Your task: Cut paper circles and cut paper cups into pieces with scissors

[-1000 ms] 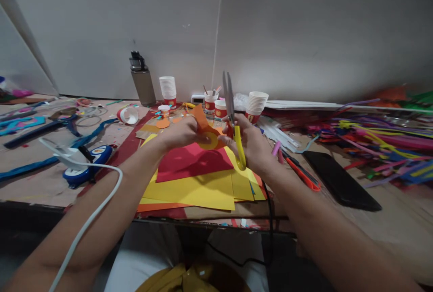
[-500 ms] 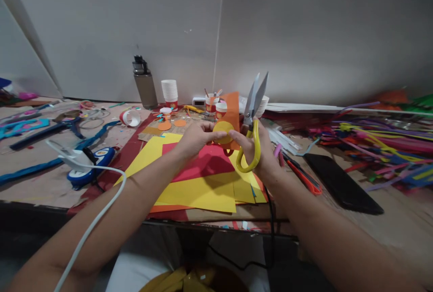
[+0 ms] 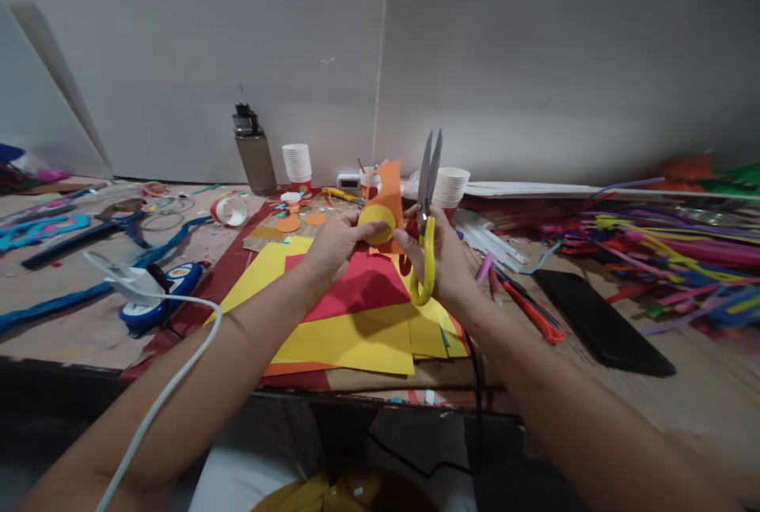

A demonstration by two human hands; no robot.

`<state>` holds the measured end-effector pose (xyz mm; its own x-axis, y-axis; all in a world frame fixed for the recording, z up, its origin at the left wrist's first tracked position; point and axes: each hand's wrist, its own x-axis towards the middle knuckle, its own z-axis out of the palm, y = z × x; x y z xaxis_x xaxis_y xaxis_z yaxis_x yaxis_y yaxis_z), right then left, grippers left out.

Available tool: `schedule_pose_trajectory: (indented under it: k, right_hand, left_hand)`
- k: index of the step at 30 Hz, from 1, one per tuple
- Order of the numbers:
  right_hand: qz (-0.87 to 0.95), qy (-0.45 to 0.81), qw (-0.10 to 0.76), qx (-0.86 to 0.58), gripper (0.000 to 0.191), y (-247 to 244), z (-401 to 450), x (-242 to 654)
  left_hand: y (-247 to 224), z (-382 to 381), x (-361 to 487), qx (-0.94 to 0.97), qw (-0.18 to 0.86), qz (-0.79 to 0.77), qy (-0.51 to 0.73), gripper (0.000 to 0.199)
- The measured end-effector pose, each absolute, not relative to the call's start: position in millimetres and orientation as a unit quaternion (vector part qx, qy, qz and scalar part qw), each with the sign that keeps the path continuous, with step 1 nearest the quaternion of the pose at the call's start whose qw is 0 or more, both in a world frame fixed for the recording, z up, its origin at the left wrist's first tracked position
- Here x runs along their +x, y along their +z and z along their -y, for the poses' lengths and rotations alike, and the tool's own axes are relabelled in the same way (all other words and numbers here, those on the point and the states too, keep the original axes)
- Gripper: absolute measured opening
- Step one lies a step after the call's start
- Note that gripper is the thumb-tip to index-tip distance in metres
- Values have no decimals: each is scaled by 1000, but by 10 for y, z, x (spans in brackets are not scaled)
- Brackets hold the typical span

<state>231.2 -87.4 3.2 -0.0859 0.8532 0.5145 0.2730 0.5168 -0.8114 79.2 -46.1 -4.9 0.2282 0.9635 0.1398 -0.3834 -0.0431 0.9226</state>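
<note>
Between thumb and fingers, my left hand pinches a yellow paper circle laid against an orange paper strip. Yellow-handled scissors are in my right hand, blades pointing up and slightly parted. My right thumb is close to the strip's lower right edge; whether it touches is hard to tell. Below both hands lie a red paper sheet and yellow paper sheets. Two orange paper circles rest on cardboard beyond my left hand.
A bottle, stacked paper cups and more white cups stand along the back board. To the right are a black phone, an orange-handled tool and colourful strips. A white cable crosses over my left forearm.
Both hands have shifted slightly left with the yellow circle, orange strip and scissors. The scissor blades have come closer together and stand more upright.
</note>
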Motion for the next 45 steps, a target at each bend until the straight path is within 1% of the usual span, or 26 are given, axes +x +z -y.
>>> schedule_pose_trajectory:
  k: [2,5,10,14,17,23,29,34,38,42,45]
  right_hand:
    - [701,273,512,-415,33,17,876,2319]
    - [747,229,448,-435,35,9,890,2331]
    - [810,183,335,-444,24,33,924,2324]
    - [821,178,309,-447,26,44,923,2317]
    - [818,199,296,-450,28,31,913,2323]
    - [794,246,301,-467,29,-37,889,2343]
    - [752,326,348,-456,32,-34,902,2334]
    - [736,328,381,-453,36,-29,884,2316]
    - [736,320,387,-454,38,-42,867,2311]
    - [731,329,383,-459,35,-29,888,2300]
    - [734,326,370,-468,34,-9,913,2290]
  left_hand:
    - [-17,427,747,457,606,-309,573,29]
    - [22,396,683,423,586,-314,616,29]
    - [52,343,615,354,572,-294,679,21]
    - [74,273,551,295,563,-281,719,22]
    - [95,236,507,271,560,-269,735,25]
    - [83,292,581,284,574,-251,726,24]
    - [22,461,768,331,593,-263,685,23]
    - [-1,538,844,341,613,-256,665,27]
    - [-19,533,860,336,623,-261,657,27]
    - [-23,511,842,359,606,-264,659,21]
    - [-25,471,788,401,544,-296,675,17]
